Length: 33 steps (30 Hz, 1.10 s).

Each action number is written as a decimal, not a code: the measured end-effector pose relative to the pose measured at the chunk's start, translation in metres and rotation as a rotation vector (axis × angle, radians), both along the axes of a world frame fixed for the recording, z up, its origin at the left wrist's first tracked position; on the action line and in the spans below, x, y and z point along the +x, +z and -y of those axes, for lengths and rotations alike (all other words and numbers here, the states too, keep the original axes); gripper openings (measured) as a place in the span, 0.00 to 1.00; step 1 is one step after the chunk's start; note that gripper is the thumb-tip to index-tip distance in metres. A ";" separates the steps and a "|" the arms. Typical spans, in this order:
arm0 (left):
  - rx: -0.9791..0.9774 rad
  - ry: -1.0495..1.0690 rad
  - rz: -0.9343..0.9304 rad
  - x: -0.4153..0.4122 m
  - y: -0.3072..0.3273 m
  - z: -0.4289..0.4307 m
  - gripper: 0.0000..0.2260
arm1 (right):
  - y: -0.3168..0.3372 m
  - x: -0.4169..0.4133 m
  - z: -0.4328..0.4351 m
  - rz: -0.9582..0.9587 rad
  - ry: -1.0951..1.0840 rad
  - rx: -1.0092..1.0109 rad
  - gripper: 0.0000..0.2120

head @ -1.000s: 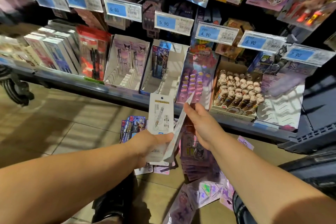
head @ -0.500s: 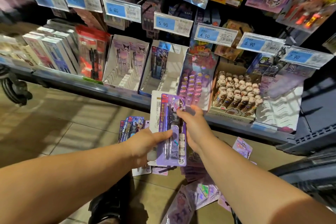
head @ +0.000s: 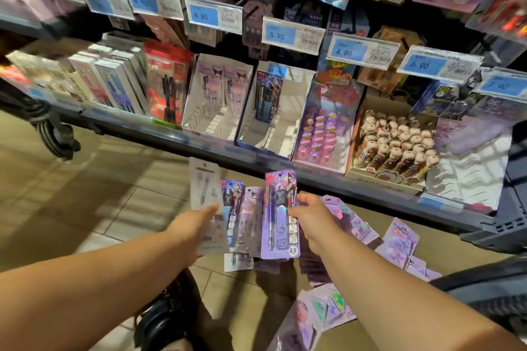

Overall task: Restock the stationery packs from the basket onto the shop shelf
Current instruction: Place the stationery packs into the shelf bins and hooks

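Observation:
My right hand (head: pixel 310 221) pinches a purple pen pack (head: pixel 281 215) by its right edge, held upright below the shelf lip. My left hand (head: pixel 191 229) grips a white pen pack (head: pixel 204 194), its plain back facing me, a little to the left. Between and behind them more packs (head: pixel 238 208) lie on the floor. Straight above, on the shelf (head: pixel 256 157), stand two white display boxes: the left one (head: pixel 211 125) holds purple pen packs at its back, the right one (head: pixel 268 134) holds a single dark blue pack (head: pixel 265 97).
Loose purple packs (head: pixel 399 242) lie scattered on the tiled floor at right and below. A dark basket rim (head: pixel 484 288) shows at the lower right. Boxes of erasers (head: pixel 322 131) and figure-topped pens (head: pixel 396 145) fill the shelf's right. Price tags hang above. My shoe (head: pixel 162 319) is low centre.
My right hand has drawn the purple pack off the white one and moved it to the right. My left hand shifted left with the white pack. The view moved closer to the shelf.

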State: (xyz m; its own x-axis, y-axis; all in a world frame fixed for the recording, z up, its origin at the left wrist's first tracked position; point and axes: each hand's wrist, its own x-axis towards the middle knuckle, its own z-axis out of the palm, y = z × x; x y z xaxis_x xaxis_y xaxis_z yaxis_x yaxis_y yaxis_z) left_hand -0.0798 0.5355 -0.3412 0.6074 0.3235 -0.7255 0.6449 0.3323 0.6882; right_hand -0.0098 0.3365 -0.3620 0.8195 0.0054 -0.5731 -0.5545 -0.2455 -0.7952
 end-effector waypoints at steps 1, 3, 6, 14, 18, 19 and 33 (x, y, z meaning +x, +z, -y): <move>-0.009 0.041 -0.014 -0.002 -0.003 -0.007 0.09 | -0.009 0.001 -0.003 -0.013 -0.002 -0.035 0.12; -0.027 0.095 -0.022 -0.004 -0.008 -0.019 0.14 | -0.017 0.001 -0.012 -0.030 0.010 -0.050 0.11; -0.031 0.132 -0.014 -0.003 -0.012 -0.030 0.23 | -0.026 0.006 -0.034 -0.044 0.041 -0.008 0.12; -0.040 0.057 -0.050 0.010 -0.012 -0.023 0.21 | -0.036 0.017 -0.063 -0.079 0.286 -0.262 0.21; -0.125 -0.081 -0.077 0.019 -0.013 -0.012 0.24 | -0.016 0.004 -0.069 -0.067 0.304 -0.021 0.07; -0.147 -0.118 -0.071 0.021 -0.013 -0.008 0.25 | -0.014 0.002 -0.070 -0.070 0.327 0.038 0.06; -0.465 -0.496 -0.006 0.060 -0.013 0.030 0.29 | 0.009 0.012 -0.053 -0.039 0.240 0.121 0.23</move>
